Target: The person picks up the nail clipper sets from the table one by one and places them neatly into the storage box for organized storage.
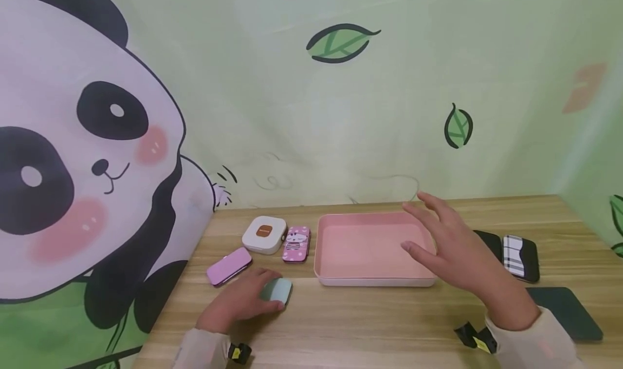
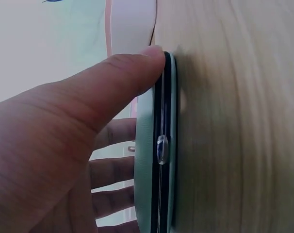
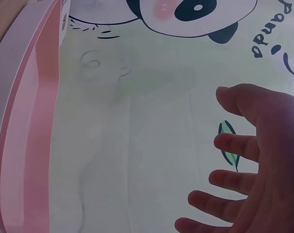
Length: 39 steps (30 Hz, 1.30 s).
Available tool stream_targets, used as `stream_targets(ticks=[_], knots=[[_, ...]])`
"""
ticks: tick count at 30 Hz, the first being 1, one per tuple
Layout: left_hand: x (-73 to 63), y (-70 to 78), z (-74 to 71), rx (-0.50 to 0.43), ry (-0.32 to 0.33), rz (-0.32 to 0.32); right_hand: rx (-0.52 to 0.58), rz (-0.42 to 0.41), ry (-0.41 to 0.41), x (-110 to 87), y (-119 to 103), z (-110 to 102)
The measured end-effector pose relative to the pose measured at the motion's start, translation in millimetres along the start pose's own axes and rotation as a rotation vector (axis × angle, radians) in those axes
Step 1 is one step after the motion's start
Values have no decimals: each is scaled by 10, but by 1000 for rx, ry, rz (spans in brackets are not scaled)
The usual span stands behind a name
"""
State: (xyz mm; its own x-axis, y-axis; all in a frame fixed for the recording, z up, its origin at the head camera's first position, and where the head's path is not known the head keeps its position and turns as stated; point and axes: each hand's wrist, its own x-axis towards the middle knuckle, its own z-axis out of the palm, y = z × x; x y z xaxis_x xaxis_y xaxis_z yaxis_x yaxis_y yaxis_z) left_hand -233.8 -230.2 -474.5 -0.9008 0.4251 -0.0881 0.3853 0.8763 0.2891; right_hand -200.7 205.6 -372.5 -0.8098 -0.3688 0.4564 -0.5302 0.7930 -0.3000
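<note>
My left hand grips a small mint-green clasp case, thumb on its near edge and fingers over the far side. In the left wrist view the thumb presses the corner of the green case, whose dark metal-edged rim and silver clasp face the camera. My right hand hovers over the right side of a pink tray, fingers spread and nothing held. The right wrist view shows that right hand with the pink tray's wall off to the left.
Left of the tray lie a pink case, a white rounded box and a pink cat-patterned case. To the right are a black case, a plaid-and-black case and a dark flat pad. A panda-print backdrop borders the table.
</note>
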Motion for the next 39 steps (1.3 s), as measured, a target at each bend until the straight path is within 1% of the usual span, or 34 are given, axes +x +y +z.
stream_targets(ticks=[3, 8, 10, 12, 17, 21, 27, 31, 33, 36, 39], knots=[[23, 11, 23, -1, 17, -6, 4, 14, -24, -9, -1, -24], [60, 22, 119, -6, -1, -55, 15, 33, -45, -69, -1, -43], [58, 22, 153, -8, -13, -90, 17, 18, -37, -82, 3, -22], [45, 29, 163, -4, -7, -116, 10, -6, -24, -78, 2, -2], [33, 50, 135, 24, 41, -134, -14, -40, 22, -45, -13, -15], [54, 53, 135, 54, 68, -153, -13, -30, 43, -31, -40, -68], [76, 54, 162, 94, 76, -196, -16, 3, 61, -55, -27, -122], [75, 85, 157, 116, 99, -211, -12, -14, 73, -49, -1, -117], [73, 112, 154, 118, 96, -226, -7, -21, 71, -44, 5, -108], [63, 151, 136, 106, 72, -247, -1, -23, 64, -38, 7, -95], [43, 161, 115, 90, 40, -241, -5, -21, 61, -29, 10, -83]])
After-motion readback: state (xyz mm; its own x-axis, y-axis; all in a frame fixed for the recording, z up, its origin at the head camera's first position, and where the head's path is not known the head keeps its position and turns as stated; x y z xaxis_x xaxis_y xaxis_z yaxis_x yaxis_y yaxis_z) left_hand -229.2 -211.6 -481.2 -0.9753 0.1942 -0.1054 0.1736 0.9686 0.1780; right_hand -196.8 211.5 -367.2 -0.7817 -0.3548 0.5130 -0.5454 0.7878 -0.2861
